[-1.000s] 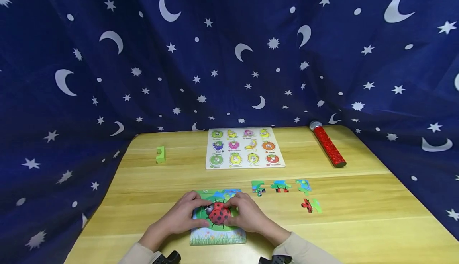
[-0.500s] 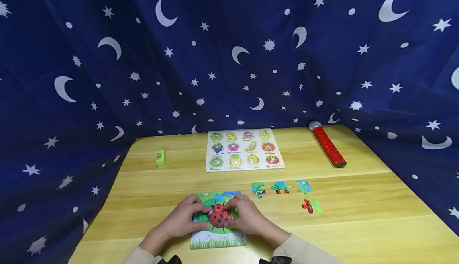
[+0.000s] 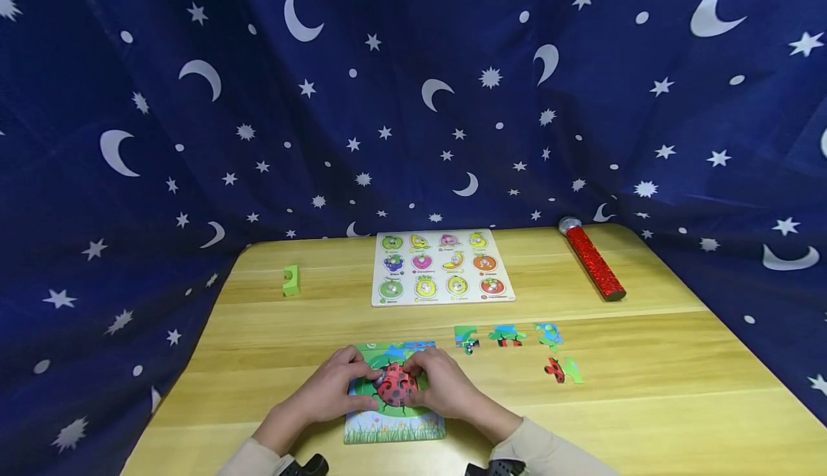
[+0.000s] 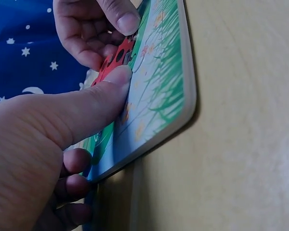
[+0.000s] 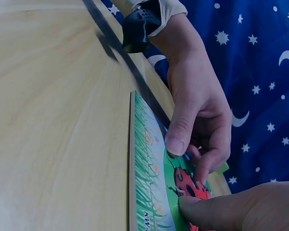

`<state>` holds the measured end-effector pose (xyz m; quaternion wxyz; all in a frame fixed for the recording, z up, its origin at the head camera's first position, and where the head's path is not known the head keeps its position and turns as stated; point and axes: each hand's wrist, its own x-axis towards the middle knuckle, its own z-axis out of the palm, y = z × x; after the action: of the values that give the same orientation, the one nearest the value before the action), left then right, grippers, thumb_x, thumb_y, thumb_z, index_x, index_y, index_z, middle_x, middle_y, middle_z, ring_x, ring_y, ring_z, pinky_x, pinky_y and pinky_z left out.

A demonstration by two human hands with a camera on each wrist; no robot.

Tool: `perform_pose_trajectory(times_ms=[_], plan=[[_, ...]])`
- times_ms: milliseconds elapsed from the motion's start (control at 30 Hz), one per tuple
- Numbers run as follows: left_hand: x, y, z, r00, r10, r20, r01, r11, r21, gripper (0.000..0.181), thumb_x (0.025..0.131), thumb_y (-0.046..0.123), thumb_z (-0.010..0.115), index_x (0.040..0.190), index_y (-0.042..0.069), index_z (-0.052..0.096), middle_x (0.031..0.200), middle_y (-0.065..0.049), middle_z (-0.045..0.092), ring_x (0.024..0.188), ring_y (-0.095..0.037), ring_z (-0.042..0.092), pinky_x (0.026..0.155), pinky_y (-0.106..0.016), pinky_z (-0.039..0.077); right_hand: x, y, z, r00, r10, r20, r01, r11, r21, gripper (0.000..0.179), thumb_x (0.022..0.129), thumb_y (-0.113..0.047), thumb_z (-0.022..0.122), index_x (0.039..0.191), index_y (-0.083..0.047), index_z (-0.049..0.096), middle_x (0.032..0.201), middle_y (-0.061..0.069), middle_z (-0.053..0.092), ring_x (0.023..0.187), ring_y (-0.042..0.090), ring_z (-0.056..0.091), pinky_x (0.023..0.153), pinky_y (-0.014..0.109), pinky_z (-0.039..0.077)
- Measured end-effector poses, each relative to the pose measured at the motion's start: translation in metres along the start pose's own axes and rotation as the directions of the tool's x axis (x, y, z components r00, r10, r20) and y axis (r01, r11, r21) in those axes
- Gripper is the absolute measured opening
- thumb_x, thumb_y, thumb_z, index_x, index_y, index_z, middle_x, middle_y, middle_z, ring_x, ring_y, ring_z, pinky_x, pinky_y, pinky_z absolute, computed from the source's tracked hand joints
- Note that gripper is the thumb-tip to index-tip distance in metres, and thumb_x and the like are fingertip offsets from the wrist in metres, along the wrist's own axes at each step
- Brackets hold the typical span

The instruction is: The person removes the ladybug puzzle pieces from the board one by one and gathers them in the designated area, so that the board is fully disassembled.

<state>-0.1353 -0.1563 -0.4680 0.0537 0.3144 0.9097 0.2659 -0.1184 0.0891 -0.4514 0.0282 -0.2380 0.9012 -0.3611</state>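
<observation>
A ladybug jigsaw puzzle (image 3: pixel 394 426) in a flat tray lies at the near side of the table. My left hand (image 3: pixel 332 386) is at the left of its red ladybug picture, thumb and forefinger pinching a puzzle piece there. From the right, my right hand (image 3: pixel 442 386) pinches the red spotted puzzle piece (image 3: pixel 395 383) between thumb and forefinger. In the left wrist view this red piece (image 4: pixel 118 55) sits between both hands' fingers. Both thumbs press close to the picture in the right wrist view. Whether the piece is fully seated cannot be seen.
Several loose puzzle pieces (image 3: pixel 507 334) lie right of the tray. Behind stands a flat fruit peg board (image 3: pixel 439 296). A red glitter microphone (image 3: pixel 591 260) lies at the back right, and a green block (image 3: pixel 291 281) at the back left. A starry curtain hangs behind the table.
The hands stay at the ladybug with only small finger movements. The red piece between them looks slightly shifted or tilted. Loose pieces and other objects have not moved.
</observation>
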Motion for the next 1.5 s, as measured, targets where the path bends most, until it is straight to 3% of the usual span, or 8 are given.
perform_pose_trajectory(times_ms=[167, 433, 900, 1067, 1267, 1500], plan=[[0.000, 0.000, 0.000, 1.000, 0.005, -0.005, -0.005, 1.000, -0.005, 0.051, 0.080, 0.055, 0.073, 0.116, 0.020, 0.074, 0.097, 0.010, 0.048, 0.089, -0.004, 0.040, 0.076, -0.024, 0.037, 0.002, 0.002, 0.000, 1.000, -0.015, 0.015, 0.014, 0.999, 0.051, 0.034, 0.069, -0.011, 0.088, 0.097, -0.006, 0.069, 0.082, 0.001, 0.064, 0.075, 0.006, 0.051, 0.071, 0.021, 0.039], [0.001, -0.002, 0.001, 1.000, 0.006, -0.006, -0.006, 1.000, -0.018, 0.050, 0.080, 0.054, 0.073, 0.116, 0.020, 0.074, 0.097, 0.010, 0.048, 0.089, -0.005, 0.040, 0.076, -0.024, 0.037, 0.001, 0.003, 0.001, 0.999, -0.013, 0.030, 0.010, 0.995, 0.099, 0.036, 0.069, -0.009, 0.087, 0.100, -0.005, 0.068, 0.082, 0.002, 0.064, 0.073, 0.007, 0.050, 0.068, 0.020, 0.038], [0.001, -0.003, 0.000, 1.000, 0.015, -0.013, -0.016, 1.000, -0.011, 0.048, 0.080, 0.051, 0.075, 0.116, 0.019, 0.074, 0.097, 0.010, 0.048, 0.089, -0.005, 0.040, 0.076, -0.024, 0.037, -0.001, 0.004, 0.001, 0.999, -0.029, -0.029, 0.030, 0.998, 0.050, 0.033, 0.071, -0.014, 0.087, 0.098, -0.009, 0.069, 0.077, -0.003, 0.063, 0.069, 0.002, 0.048, 0.067, 0.018, 0.039], [0.001, -0.001, 0.000, 1.000, 0.016, -0.017, -0.016, 1.000, -0.014, 0.047, 0.079, 0.049, 0.076, 0.115, 0.019, 0.074, 0.097, 0.010, 0.048, 0.089, -0.005, 0.040, 0.076, -0.024, 0.037, -0.003, 0.006, -0.004, 0.999, -0.020, -0.031, 0.023, 0.995, 0.102, 0.031, 0.072, -0.015, 0.086, 0.098, -0.008, 0.069, 0.078, 0.000, 0.063, 0.067, 0.004, 0.049, 0.063, 0.018, 0.040], [0.003, 0.000, 0.001, 1.000, 0.007, -0.007, -0.008, 1.000, -0.027, 0.049, 0.079, 0.051, 0.075, 0.117, 0.020, 0.074, 0.096, 0.010, 0.047, 0.087, -0.005, 0.038, 0.075, -0.023, 0.035, -0.019, 0.020, -0.028, 0.999, -0.010, -0.033, 0.015, 0.989, 0.148, 0.035, 0.076, -0.022, 0.084, 0.105, -0.007, 0.069, 0.084, 0.003, 0.063, 0.072, 0.006, 0.051, 0.067, 0.020, 0.043], [0.000, -0.001, -0.001, 1.000, 0.001, 0.000, -0.001, 0.999, -0.048, 0.049, 0.080, 0.050, 0.075, 0.118, 0.020, 0.073, 0.096, 0.009, 0.048, 0.086, -0.005, 0.038, 0.073, -0.022, 0.034, -0.054, 0.056, -0.074, 0.992, 0.047, -0.121, -0.045, 0.999, 0.018, 0.040, 0.075, -0.033, 0.084, 0.108, -0.015, 0.071, 0.093, -0.003, 0.062, 0.085, 0.008, 0.051, 0.074, 0.023, 0.043]])
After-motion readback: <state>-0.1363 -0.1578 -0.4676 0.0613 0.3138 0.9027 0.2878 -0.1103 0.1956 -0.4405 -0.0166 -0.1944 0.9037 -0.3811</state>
